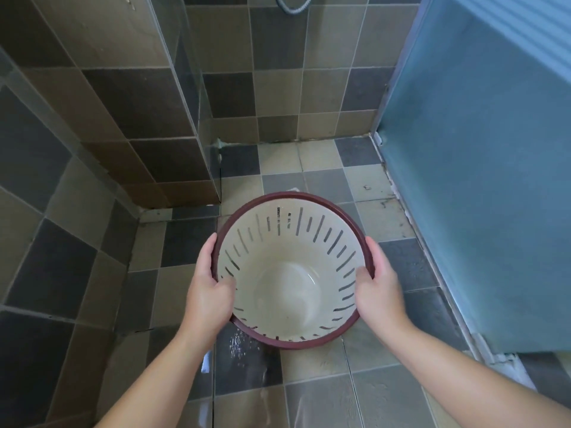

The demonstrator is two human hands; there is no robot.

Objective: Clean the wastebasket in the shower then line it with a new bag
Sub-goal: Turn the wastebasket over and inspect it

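left hand (207, 291) on one side, right hand (380, 288) on the other, and both are clamped on the wastebasket (292, 270) by its rim. on the left the thumb hooks over the dark red band into the inside while the fingers wrap round the outside; the right hand mirrors it, thumb tucked over the edge, fingers curled behind. both forearms reach in from the bottom of the view.

the wastebasket is upright, mouth facing up at the camera, held between the two hands over the tiled floor (312, 359) of the shower. whether its base touches the floor or hangs just above it, i can't tell from this angle. it's a round bin, cream inside, with a dark red rim and rows of narrow slots cut through the wall all the way round. nothing lies in it, and the bottom has a wet-looking sheen.

just below the near edge of the bin there's a scatter of water drops (242, 342) on a dark tile, and the tiles toward the bottom of the view shine wet.

moving outward: the floor is a patchwork of beige, grey and dark squares, and the same pattern climbs the back wall (278, 88). on the left a glass panel (185, 97) stands on edge, its bottom corner meeting the floor beside the bin. on the right, a frosted blue door (482, 168) runs along the shower. at the very top, a loop of metal shower hose (293, 4) hangs against the tiles.
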